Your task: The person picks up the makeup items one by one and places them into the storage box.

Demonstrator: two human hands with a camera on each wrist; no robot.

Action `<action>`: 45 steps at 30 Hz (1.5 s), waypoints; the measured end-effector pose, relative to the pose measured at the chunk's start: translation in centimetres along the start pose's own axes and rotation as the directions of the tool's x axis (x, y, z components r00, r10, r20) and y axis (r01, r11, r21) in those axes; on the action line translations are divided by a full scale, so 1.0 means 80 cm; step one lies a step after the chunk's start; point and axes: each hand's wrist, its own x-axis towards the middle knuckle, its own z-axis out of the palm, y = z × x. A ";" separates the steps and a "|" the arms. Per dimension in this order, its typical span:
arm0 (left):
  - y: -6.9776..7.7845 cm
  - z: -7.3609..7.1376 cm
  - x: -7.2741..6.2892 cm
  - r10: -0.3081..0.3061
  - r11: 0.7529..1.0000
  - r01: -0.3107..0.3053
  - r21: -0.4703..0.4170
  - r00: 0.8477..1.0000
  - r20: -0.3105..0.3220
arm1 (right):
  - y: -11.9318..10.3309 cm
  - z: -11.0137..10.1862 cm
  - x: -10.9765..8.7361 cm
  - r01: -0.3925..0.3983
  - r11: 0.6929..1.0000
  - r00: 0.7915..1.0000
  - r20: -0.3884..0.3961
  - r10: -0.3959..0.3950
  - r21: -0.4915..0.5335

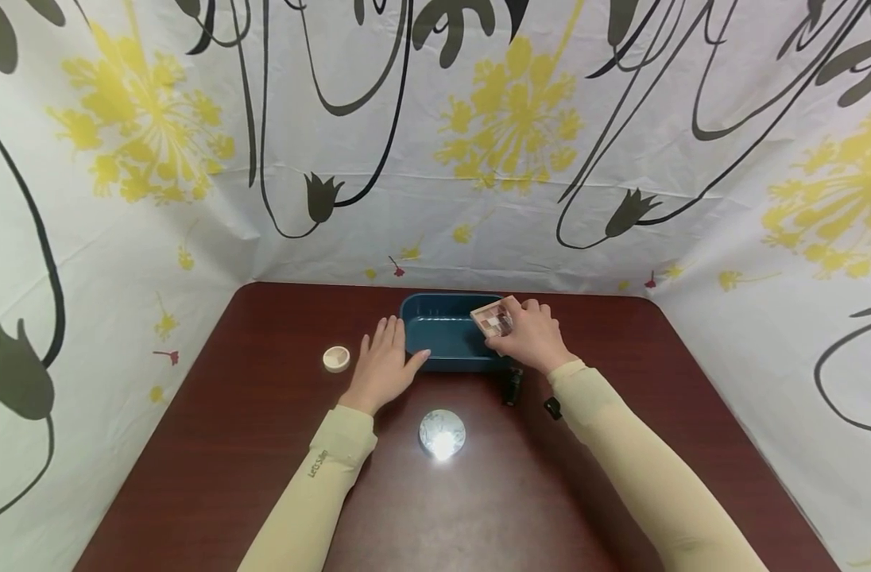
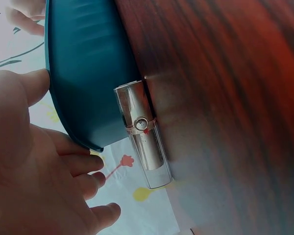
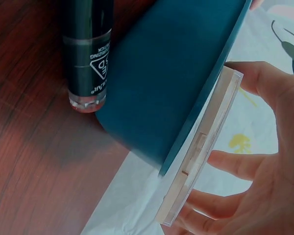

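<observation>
From where I stand, with the teal tray (image 1: 446, 365) as the dial's centre and twelve at the patterned cloth (image 1: 435, 230), the right hand (image 1: 532, 334) is at about three o'clock, pinching an eyeshadow palette (image 1: 493, 319) between thumb and fingers. The palette is over the tray's three o'clock end, pans upward; whether it touches the rim, I can't tell. The left hand (image 1: 384, 361) lies between eight and nine, fingers nearly straight and thumb spread away, the thumb touching the rim.

To do this well, I'd keep the palette level, gripped by its edges so the clear lid takes no squeeze, and bring its leading corner inside before easing the grip. A tilt could catch the rim, I'd think. Light steadying from the left thumb should be enough; a hard push might slide the tray.

Mind the black lipstick tube (image 1: 512, 387) just beside the tray between four and five, and the clear-cased lipstick (image 2: 149, 149) against its wall in the left wrist view. The silver round compact (image 1: 443, 434) at six and the cream round pot (image 1: 336, 359) near nine stand apart, out of the way.
</observation>
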 end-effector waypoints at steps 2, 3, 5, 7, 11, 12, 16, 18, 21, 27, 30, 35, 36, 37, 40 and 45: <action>0.000 -0.001 0.001 0.000 1.000 0.000 0.004 1.000 0.003 | -0.002 0.001 0.002 0.005 1.000 1.000 0.002 -0.005 0.003; 0.000 -0.001 0.002 -0.001 1.000 0.001 0.007 1.000 0.006 | -0.003 0.002 0.003 0.008 1.000 1.000 0.003 -0.008 0.003; 0.001 -0.001 0.003 -0.005 1.000 0.005 0.011 1.000 0.009 | -0.005 0.003 0.006 0.011 1.000 1.000 0.007 -0.011 0.003; 0.001 -0.002 0.004 -0.007 1.000 0.007 0.013 1.000 0.012 | -0.005 0.006 0.008 0.016 1.000 1.000 0.010 -0.016 -0.003; 0.002 -0.003 0.005 -0.011 1.000 0.011 0.012 1.000 0.013 | -0.005 0.011 0.012 0.030 0.999 0.999 0.014 -0.030 -0.020; 0.002 -0.003 0.005 -0.013 1.000 0.013 0.012 1.000 0.013 | -0.005 0.011 0.013 0.036 0.999 0.999 0.014 -0.035 -0.025; 0.001 -0.002 0.004 -0.018 1.000 0.018 0.015 1.000 0.012 | -0.005 0.014 0.016 0.061 0.997 0.998 0.023 -0.060 -0.045; 0.001 -0.001 0.004 -0.015 1.000 0.015 0.015 1.000 0.005 | -0.006 0.015 0.017 0.069 0.996 0.997 0.030 -0.067 -0.057; 0.001 -0.001 0.005 -0.013 1.000 0.013 0.019 1.000 0.001 | -0.007 0.016 0.019 0.083 0.994 0.996 0.044 -0.080 -0.074; 0.003 -0.002 0.003 -0.013 1.000 0.013 0.014 1.000 0.004 | -0.009 0.022 0.022 0.125 0.987 0.991 0.055 -0.120 -0.101; 0.005 -0.003 0.002 -0.016 1.000 0.016 0.001 1.000 0.009 | -0.009 0.024 0.024 0.142 0.984 0.989 0.058 -0.136 -0.110; 0.005 -0.002 0.002 -0.015 1.000 0.015 0.004 1.000 0.008 | -0.008 0.027 0.027 0.162 0.978 0.985 0.088 -0.151 -0.134; 0.004 -0.001 0.002 -0.014 1.000 0.014 0.008 1.000 0.008 | -0.008 0.027 0.028 0.165 0.977 0.983 0.098 -0.153 -0.135; 0.004 0.000 0.002 -0.015 1.000 0.015 0.012 1.000 0.008 | -0.009 0.027 0.029 0.169 0.976 0.982 0.107 -0.155 -0.135; 0.002 0.001 0.002 -0.016 1.000 0.016 0.020 1.000 0.007 | -0.010 0.026 0.031 0.184 0.974 0.977 0.128 -0.167 -0.131; 0.002 0.003 0.002 -0.020 1.000 0.020 0.017 1.000 0.012 | -0.011 0.027 0.032 0.212 0.968 0.968 0.164 -0.189 -0.133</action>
